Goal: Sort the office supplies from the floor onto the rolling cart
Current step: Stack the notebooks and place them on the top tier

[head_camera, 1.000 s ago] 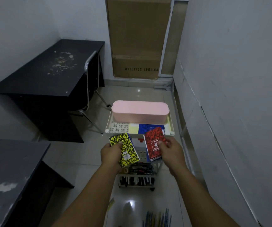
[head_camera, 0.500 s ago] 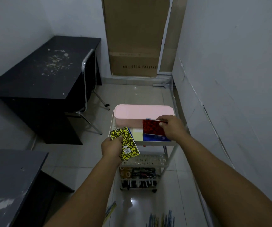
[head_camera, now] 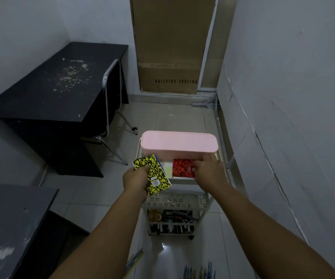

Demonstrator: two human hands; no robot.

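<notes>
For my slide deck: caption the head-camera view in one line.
Right hand lays red speckled notebook on white rolling cart; left hand holds yellow-black one.

— What do we see on the rolling cart [head_camera: 207, 200]?

— We see a white, three-tiered cart with perforated shelves. On its top tier lies a long pink box [head_camera: 178, 145] with rounded ends, set along the far edge. Just in front of it a red speckled notebook [head_camera: 182, 171] lies flat, beside a pale yellow pad [head_camera: 168, 168].

— And the yellow one?

— We see a yellow-and-black speckled notebook [head_camera: 155, 177] held tilted above the cart's near left corner, barcode label facing up. The bottom tier holds tape rolls [head_camera: 155, 215] and dark pens [head_camera: 177, 214]. More pens [head_camera: 200, 271] lie on the floor.
</notes>
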